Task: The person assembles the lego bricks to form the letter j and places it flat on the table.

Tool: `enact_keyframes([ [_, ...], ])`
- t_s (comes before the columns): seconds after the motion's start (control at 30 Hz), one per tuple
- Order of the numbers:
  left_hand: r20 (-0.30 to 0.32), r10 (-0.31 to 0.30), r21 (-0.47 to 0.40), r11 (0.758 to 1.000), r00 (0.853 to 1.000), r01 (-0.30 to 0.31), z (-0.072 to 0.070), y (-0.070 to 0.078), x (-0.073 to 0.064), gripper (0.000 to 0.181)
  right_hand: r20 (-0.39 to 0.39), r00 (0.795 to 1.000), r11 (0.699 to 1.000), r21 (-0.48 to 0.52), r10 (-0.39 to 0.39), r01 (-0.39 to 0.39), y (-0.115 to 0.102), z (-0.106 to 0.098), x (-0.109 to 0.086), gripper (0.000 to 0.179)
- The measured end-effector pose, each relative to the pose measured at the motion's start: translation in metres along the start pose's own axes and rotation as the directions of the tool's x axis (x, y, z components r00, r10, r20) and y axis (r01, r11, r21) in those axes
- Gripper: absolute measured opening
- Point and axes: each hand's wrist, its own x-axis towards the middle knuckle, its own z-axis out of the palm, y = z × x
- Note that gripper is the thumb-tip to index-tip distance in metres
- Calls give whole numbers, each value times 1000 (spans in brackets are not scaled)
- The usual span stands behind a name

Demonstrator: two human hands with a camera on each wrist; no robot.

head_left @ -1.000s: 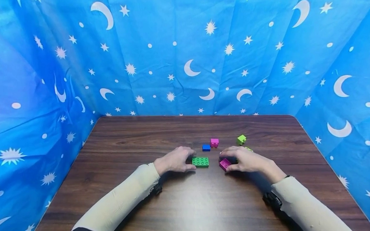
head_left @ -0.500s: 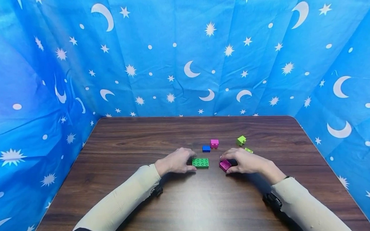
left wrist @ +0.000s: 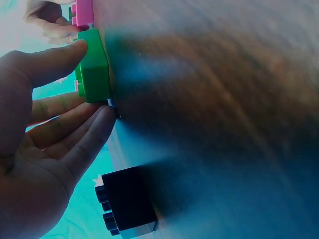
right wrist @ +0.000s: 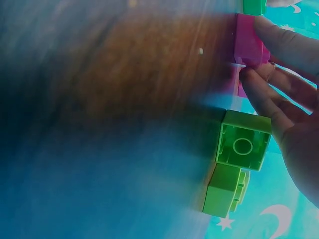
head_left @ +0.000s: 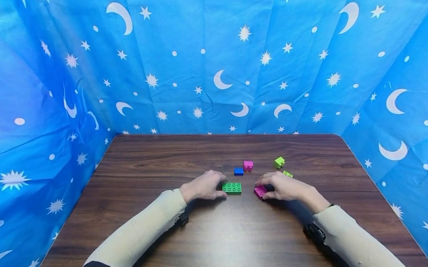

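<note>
My left hand [head_left: 205, 185] grips the left end of a bright green toy building brick [head_left: 232, 188], thumb on the near side and fingers at the far side. The brick lies flat on the table, studs up. To its right, a magenta brick [head_left: 260, 192] is pinched between the thumb and fingers of my right hand [head_left: 284, 185]. A gap separates the two bricks. In the left wrist view, the thumb presses the side of the green brick [left wrist: 95, 69]. The right wrist view shows the right thumb against the magenta brick [right wrist: 247, 41].
Behind stand a small blue brick [head_left: 238, 171] and a pink brick [head_left: 248, 165]. Two lime bricks, one farther back [head_left: 279, 162] and one partly behind my right hand [head_left: 287, 173], lie right. A dark brick [left wrist: 129, 199] near my left palm is hidden from the head view.
Slightly more of the nearer lime brick shows behind my right hand than a second ago. Both hands otherwise keep their places on the green and magenta bricks.
</note>
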Motion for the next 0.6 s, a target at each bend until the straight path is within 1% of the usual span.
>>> enact_keyframes([
  [0.2, -8, 11, 23, 1000, 1000, -11, 2, -1, 1, 47, -5, 1000, 1000, -6, -13, 13, 1, 0, 1, 35],
  [0.37, -19, 16, 32, 999, 1000, -15, 1, -1, 2, 43, -3, 1000, 1000, -1, -7, 7, 2, 0, 2, 33],
  [0.53, -10, -7, 35, 999, 1000, 8, 2, -2, 2, 42, -4, 1000, 1000, 17, 3, -3, 1, -1, 4, 33],
  [0.6, -6, -17, 39, 999, 1000, 17, 3, -2, 2, 42, -10, 1000, 1000, 21, -4, 4, 1, 0, 4, 33],
])
